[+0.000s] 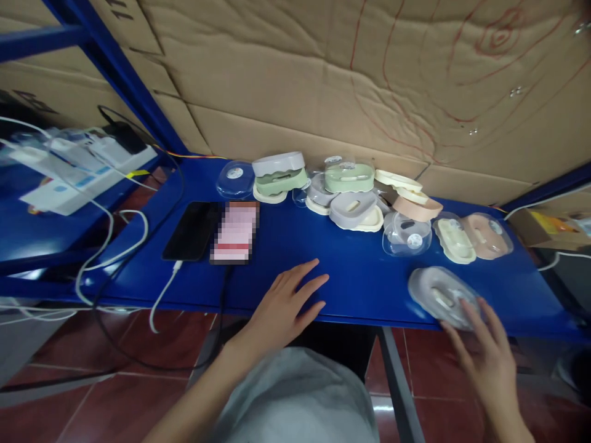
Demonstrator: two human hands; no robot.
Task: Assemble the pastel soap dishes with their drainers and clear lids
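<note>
A grey oval soap dish (423, 290) with a clear cover is at the front right of the blue table. My right hand (492, 347) has its thumb and fingers around the right end of this dish, slightly blurred. My left hand (289, 298) is over the table's front edge, fingers spread and holding nothing. Behind the hands is a jumbled row of similar dishes: a green one (349, 178), a grey one (353, 209), a peach one (418, 208) and a cream one (455, 240). Clear covers (406, 234) lie among them.
Left of the dishes lie a black phone (188, 231) with a white cable and a phone with a lit, pixelated screen (235, 232). A power strip (92, 172) with plugs and cables stands far left. Cardboard (286, 80) walls the back; a blue post (133, 80) rises at the left.
</note>
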